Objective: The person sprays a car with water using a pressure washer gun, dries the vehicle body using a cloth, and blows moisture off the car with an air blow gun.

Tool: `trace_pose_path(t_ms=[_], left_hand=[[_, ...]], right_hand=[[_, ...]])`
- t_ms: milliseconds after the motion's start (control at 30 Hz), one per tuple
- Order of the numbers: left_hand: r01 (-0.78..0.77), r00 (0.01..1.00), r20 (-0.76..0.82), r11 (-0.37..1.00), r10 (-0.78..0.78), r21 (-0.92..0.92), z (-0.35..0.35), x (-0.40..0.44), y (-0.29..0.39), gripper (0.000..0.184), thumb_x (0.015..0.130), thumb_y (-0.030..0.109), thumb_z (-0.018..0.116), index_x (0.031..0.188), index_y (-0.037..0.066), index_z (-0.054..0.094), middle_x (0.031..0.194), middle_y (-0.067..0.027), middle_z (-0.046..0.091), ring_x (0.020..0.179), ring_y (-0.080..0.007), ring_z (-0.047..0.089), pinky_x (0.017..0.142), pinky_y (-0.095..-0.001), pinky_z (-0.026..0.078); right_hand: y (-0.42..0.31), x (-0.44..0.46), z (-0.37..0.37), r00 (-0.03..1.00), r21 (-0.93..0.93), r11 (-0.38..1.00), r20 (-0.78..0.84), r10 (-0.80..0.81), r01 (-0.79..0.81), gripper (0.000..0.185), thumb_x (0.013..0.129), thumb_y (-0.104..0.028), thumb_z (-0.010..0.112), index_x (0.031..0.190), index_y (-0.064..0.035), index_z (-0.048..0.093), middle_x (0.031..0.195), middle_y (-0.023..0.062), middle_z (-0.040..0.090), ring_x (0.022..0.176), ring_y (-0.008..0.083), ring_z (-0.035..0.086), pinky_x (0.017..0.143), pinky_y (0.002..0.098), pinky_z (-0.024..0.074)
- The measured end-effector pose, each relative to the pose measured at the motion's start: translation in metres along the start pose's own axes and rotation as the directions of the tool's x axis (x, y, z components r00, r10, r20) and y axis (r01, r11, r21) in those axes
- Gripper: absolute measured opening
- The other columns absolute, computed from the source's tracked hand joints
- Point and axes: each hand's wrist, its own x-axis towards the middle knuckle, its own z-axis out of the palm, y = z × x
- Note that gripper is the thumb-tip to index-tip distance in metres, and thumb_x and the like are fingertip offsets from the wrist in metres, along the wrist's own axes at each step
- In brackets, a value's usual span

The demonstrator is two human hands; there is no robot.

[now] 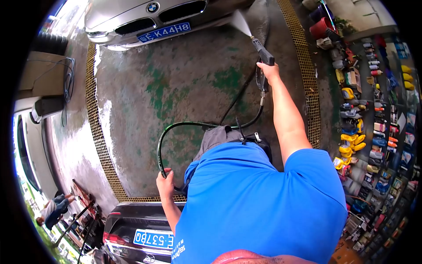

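Note:
My right hand (269,71) is wrapped round the handle of a black pressure washer gun (264,55), held out at arm's length. A white fan of water (241,24) leaves its nozzle towards the front bumper of a silver car (101,20). From the gun's lower end a black hose (187,125) loops across in front of my body. Down by my left side, my left hand (165,184) is closed round that hose.
Behind me on the left stands a dark car (127,220). Yellow floor gratings (99,123) run along both sides of the wet floor. Shelves of bottles (378,132) line the right; a red bucket (322,29) stands farther up. A person (55,210) is at lower left.

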Motion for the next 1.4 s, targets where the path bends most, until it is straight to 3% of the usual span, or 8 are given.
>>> trace_pose_path(t_ms=[200,333,467,533,600,733,967,1400], left_hand=[[0.006,1.000,0.017,0.999,-0.005,-0.045,0.009,0.011,0.022,0.017,0.087,0.009,0.065,0.101,0.002,0.062,0.059,0.0022,0.051,0.048,-0.0071,0.048,0.044,-0.0241,0.040],[-0.015,1.000,0.002,1.000,0.015,-0.028,0.009,0.015,0.038,0.016,0.087,0.009,0.065,0.101,0.002,0.062,0.058,0.0020,0.051,0.047,-0.0069,0.048,0.043,-0.0245,0.039],[0.003,1.000,0.030,1.000,-0.003,0.003,0.016,0.025,0.035,0.017,0.087,0.010,0.065,0.101,0.002,0.062,0.058,0.0026,0.051,0.047,-0.0067,0.047,0.043,-0.0244,0.037],[-0.006,1.000,0.030,1.000,0.005,0.019,0.021,0.025,0.037,0.017,0.087,0.010,0.065,0.101,0.003,0.062,0.058,0.0029,0.051,0.047,-0.0066,0.047,0.043,-0.0242,0.037],[-0.034,0.999,0.032,0.999,0.033,0.038,0.025,0.029,0.044,0.017,0.086,0.010,0.065,0.101,0.003,0.062,0.058,0.0032,0.051,0.047,-0.0065,0.046,0.044,-0.0241,0.036],[-0.033,0.998,0.048,0.999,0.032,0.027,0.036,0.037,0.050,0.017,0.086,0.010,0.066,0.101,0.003,0.062,0.058,0.0034,0.050,0.047,-0.0062,0.045,0.044,-0.0242,0.034],[0.004,0.998,0.064,1.000,-0.005,0.018,0.039,0.036,0.048,0.017,0.087,0.009,0.065,0.102,0.002,0.061,0.059,0.0027,0.051,0.047,-0.0065,0.046,0.044,-0.0238,0.036],[0.004,0.999,0.040,0.999,-0.003,-0.037,0.039,0.030,0.046,0.018,0.087,0.009,0.065,0.103,0.002,0.061,0.059,0.0013,0.052,0.046,-0.0078,0.048,0.043,-0.0242,0.038]], right_hand=[[-0.013,0.005,-0.014,0.987,0.047,0.996,-0.147,-0.071,0.079,0.018,0.072,-0.014,0.079,0.079,-0.0046,0.064,0.066,0.0000,0.061,0.055,0.0100,0.055,0.053,0.0281,0.0444],[-0.013,0.017,-0.026,0.999,-0.003,0.999,-0.029,0.044,-0.044,0.017,0.072,-0.014,0.078,0.077,-0.0059,0.064,0.065,-0.0004,0.060,0.054,0.0104,0.055,0.052,0.0291,0.0441],[-0.003,0.016,-0.036,0.990,-0.014,1.000,-0.141,-0.002,0.000,0.017,0.072,-0.013,0.078,0.077,-0.0061,0.064,0.065,-0.0001,0.060,0.055,0.0117,0.055,0.053,0.0297,0.0438],[0.012,0.023,-0.041,0.989,0.023,0.999,-0.142,0.043,-0.040,0.019,0.071,-0.015,0.079,0.074,-0.0053,0.063,0.065,0.0011,0.060,0.056,0.0130,0.055,0.054,0.0312,0.0441],[0.021,0.031,-0.048,0.966,-0.108,0.964,-0.113,0.232,-0.244,0.022,0.070,-0.017,0.080,0.072,-0.0036,0.064,0.065,0.0029,0.060,0.056,0.0149,0.056,0.055,0.0330,0.0446],[0.023,0.036,-0.059,0.940,-0.059,0.963,-0.243,0.240,-0.261,0.023,0.070,-0.018,0.081,0.070,-0.0023,0.064,0.065,0.0036,0.061,0.056,0.0145,0.056,0.054,0.0321,0.0440],[-0.023,0.031,-0.056,0.971,0.033,0.999,-0.241,-0.001,0.009,0.019,0.074,-0.019,0.079,0.077,-0.0042,0.066,0.065,-0.0001,0.061,0.054,0.0098,0.055,0.051,0.0281,0.0429],[-0.031,0.035,-0.053,0.973,0.069,0.997,-0.230,-0.016,0.033,0.018,0.075,-0.016,0.078,0.082,-0.0045,0.067,0.065,0.0007,0.061,0.054,0.0108,0.057,0.052,0.0283,0.0453]])
